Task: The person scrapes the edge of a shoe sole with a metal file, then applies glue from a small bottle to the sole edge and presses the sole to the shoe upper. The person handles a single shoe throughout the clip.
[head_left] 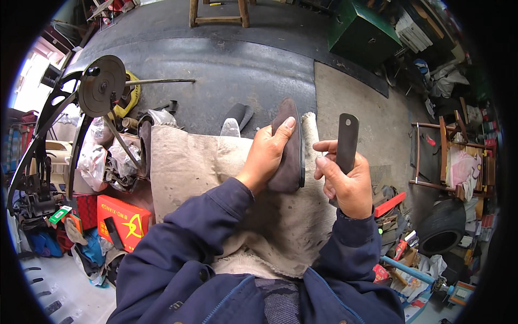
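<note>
My left hand (268,156) grips a dark brown suede shoe (287,168) with a dark sole, held upright with its side toward my right hand, thumb along its upper end. Just to the right, my right hand (348,182) is closed on a flat dark strip-like tool (347,139) with a rounded top and a small hole or rivet. Its index finger sticks out toward the shoe. Beneath both hands a stained beige cloth (194,167) covers my lap. Beyond the cloth's far edge lies another dark object with a pale end (237,121), too unclear to name.
A black iron machine with a wheel (101,85) stands at left, above plastic bags and a red box (118,221). A wooden stool (218,20) is ahead, a green cabinet (361,35) at back right. Wooden frames (450,156), a tyre (440,227) and clutter fill the right.
</note>
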{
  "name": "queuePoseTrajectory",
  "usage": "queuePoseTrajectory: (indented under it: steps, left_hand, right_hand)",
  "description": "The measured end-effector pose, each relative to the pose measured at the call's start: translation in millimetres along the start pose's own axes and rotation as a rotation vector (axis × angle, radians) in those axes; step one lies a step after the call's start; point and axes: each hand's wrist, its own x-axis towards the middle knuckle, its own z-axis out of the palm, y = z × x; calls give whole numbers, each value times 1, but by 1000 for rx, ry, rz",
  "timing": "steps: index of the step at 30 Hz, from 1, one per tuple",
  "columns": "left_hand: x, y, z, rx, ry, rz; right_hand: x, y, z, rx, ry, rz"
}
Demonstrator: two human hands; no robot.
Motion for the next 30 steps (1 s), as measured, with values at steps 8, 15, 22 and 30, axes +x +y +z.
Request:
queuePoseTrajectory:
  steps: [8,15,22,30]
  left_hand:
    - [-7,15,-2,-102,-105,-107]
    - [-37,30,-6,161,-346,-91]
    - [-38,17,-8,-28,-242,-54]
    - [-38,15,1,-47,-119,-72]
  right_hand:
    - [1,3,5,-41,-70,13]
    - [-1,6,-1,56,21,9]
    - [8,9,4,356,182,-139]
    - [52,17,12,1041,130,-202]
